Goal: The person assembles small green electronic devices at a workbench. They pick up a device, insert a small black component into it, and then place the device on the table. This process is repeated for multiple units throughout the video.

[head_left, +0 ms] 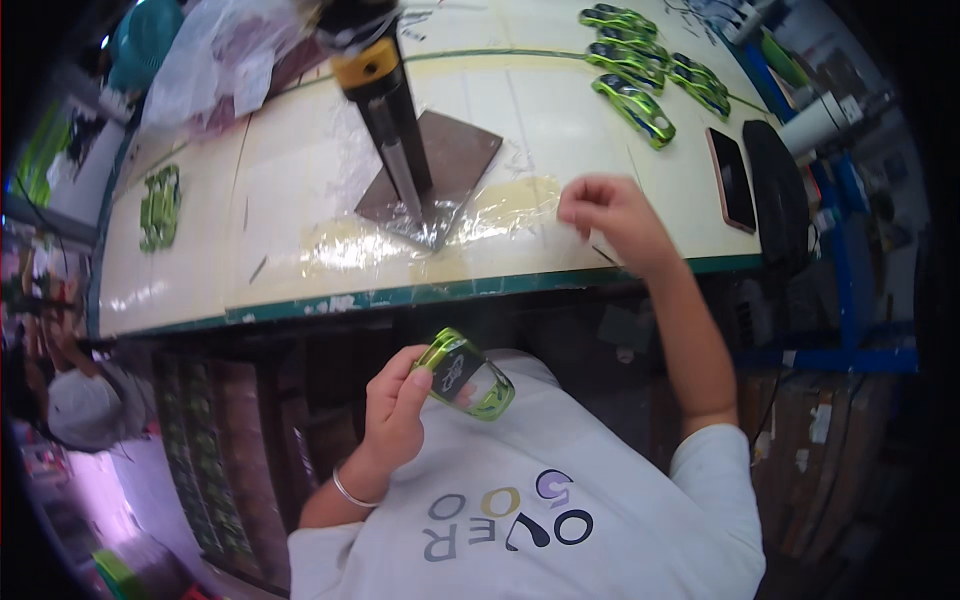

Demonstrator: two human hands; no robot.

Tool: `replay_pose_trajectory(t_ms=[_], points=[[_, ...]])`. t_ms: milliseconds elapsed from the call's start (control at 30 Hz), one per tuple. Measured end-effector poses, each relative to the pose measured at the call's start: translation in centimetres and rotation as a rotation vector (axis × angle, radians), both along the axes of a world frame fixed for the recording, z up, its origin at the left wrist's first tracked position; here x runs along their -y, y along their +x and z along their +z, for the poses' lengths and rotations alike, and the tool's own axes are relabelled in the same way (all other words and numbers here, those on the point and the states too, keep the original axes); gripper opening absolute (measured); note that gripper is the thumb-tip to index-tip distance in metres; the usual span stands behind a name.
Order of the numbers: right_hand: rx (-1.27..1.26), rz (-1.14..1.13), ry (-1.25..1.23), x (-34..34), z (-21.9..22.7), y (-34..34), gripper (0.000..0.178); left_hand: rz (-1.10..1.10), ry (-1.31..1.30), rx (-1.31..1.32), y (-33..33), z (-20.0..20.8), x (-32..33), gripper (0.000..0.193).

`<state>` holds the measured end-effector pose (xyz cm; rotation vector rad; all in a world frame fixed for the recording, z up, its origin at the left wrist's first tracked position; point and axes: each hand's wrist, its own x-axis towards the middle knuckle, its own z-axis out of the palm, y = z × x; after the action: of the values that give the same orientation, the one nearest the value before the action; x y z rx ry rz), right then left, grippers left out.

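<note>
My left hand [395, 410] grips a shiny green toy car body [465, 378] by one end, in front of my shirt and below the table edge. A dark panel with a pale pattern and an opening or clear part show on the car body. My right hand [610, 215] is above the table's front edge, its fingers curled together in a pinch. Whatever may be between those fingers is hidden. A thin dark sliver [605, 256] lies just beneath it.
A black post with a yellow band [367, 65] stands on a brown plate [470, 150]. Several green toy car bodies [635, 108] lie at the far right, beside a phone [732, 180]. Green parts [160, 208] lie left. Plastic bags [215, 75] sit at the back left. Another person [85, 405] is at far left.
</note>
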<state>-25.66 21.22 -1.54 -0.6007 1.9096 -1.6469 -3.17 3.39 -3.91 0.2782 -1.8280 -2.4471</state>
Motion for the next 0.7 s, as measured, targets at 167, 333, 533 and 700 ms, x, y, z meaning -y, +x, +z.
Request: replay_pose_trajectory(t_ms=[167, 333, 533, 700], points=[[0.103, 0.231, -0.310, 1.6, -1.3, 9.2, 0.007, -0.142, -0.222, -0.075, -0.5, 1.1, -0.3, 0.029], [0.301, 0.273, -0.422, 2.0, -1.7, 10.0, 0.006, -0.212, -0.387, -0.100, -0.6, 1.8, 0.0, 0.026], [0.256, 0.320, -0.324, 1.7, -1.3, 9.7, 0.005, -0.231, -0.415, -0.097, -0.5, 1.9, 0.0, 0.024], [0.036, 0.503, -0.178, 1.4, -0.4, 8.4, 0.012, -0.320, -0.553, -0.121, -0.7, 2.1, 0.2, 0.021]])
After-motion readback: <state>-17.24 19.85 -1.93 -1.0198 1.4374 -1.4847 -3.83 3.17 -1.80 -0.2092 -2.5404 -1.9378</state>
